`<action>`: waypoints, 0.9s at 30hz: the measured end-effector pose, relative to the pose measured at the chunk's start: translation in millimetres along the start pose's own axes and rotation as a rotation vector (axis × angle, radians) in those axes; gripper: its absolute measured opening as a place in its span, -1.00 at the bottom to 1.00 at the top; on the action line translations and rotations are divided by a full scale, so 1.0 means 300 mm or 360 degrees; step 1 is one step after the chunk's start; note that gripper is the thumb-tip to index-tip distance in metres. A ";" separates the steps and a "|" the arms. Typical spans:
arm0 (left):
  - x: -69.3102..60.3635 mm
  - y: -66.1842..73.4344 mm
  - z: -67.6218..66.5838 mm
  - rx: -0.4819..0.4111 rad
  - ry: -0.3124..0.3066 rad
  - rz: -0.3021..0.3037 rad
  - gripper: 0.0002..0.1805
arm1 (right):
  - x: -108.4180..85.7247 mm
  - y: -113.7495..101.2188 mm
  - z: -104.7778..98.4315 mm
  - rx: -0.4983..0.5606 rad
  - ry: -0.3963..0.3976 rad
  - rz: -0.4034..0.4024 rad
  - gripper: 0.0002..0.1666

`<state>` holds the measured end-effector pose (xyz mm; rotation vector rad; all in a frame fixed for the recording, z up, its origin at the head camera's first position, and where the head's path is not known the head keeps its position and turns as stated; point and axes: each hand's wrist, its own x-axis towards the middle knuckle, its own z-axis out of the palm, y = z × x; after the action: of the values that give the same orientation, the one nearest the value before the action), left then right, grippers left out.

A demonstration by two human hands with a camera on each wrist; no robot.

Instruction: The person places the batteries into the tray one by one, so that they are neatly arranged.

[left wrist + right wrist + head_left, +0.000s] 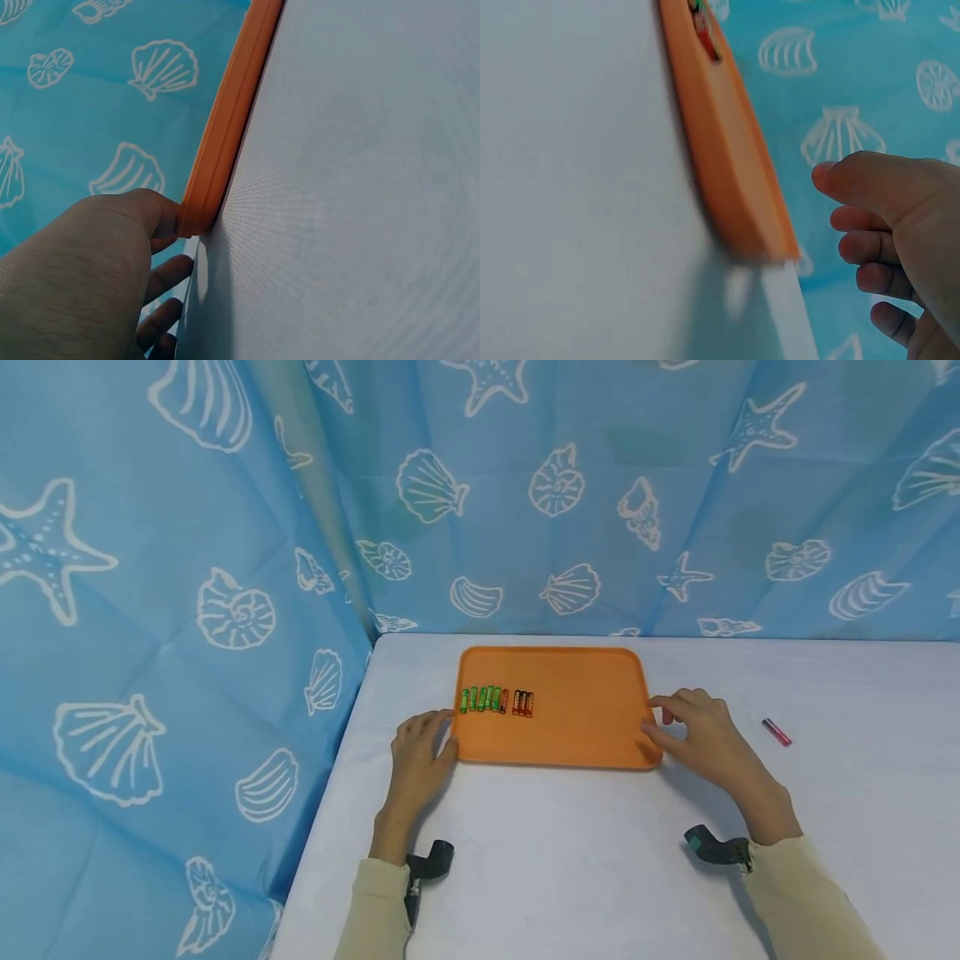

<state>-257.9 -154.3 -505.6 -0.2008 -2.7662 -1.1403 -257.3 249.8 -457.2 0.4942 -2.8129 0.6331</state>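
An orange tray (585, 710) lies flat on the white table, with a row of green batteries (482, 698) and red-and-black batteries (522, 703) in its left half. At the tray's left edge is my left hand (420, 760); its thumb (154, 210) touches the rim near the front corner, and the other fingers are spread below. My right hand (705, 735) is beside the right edge, thumb and forefinger spread. In the right wrist view, that hand's thumb (855, 176) appears apart from the tray, and nothing is held.
Right of my right hand, a small red and dark cylinder (777, 732) lies on the white tablecloth (555, 860). A blue curtain (510, 527) with white shells and starfish hangs behind the table and along its left side. Each wrist carries a black camera mount (716, 847).
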 end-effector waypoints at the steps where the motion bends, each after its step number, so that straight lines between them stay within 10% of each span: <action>1: 0.000 -0.001 0.000 -0.0002 0.0004 0.0005 -0.54 | -0.017 0.020 -0.005 -0.0021 0.0005 0.0015 -0.54; 18: 0.000 0.009 -0.014 -0.0018 0.0000 0.0013 -0.54 | -0.200 0.309 -0.132 -0.0118 0.0260 0.0523 -0.60; 27: -0.002 0.012 -0.003 0.0002 -0.0020 -0.0004 -0.54 | -0.245 0.364 -0.144 -0.0080 0.0133 0.0892 -0.55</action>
<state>-256.5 -152.5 -502.6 -0.2057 -2.7787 -1.1421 -224.0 382.4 -480.5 -0.3415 -2.8731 0.6534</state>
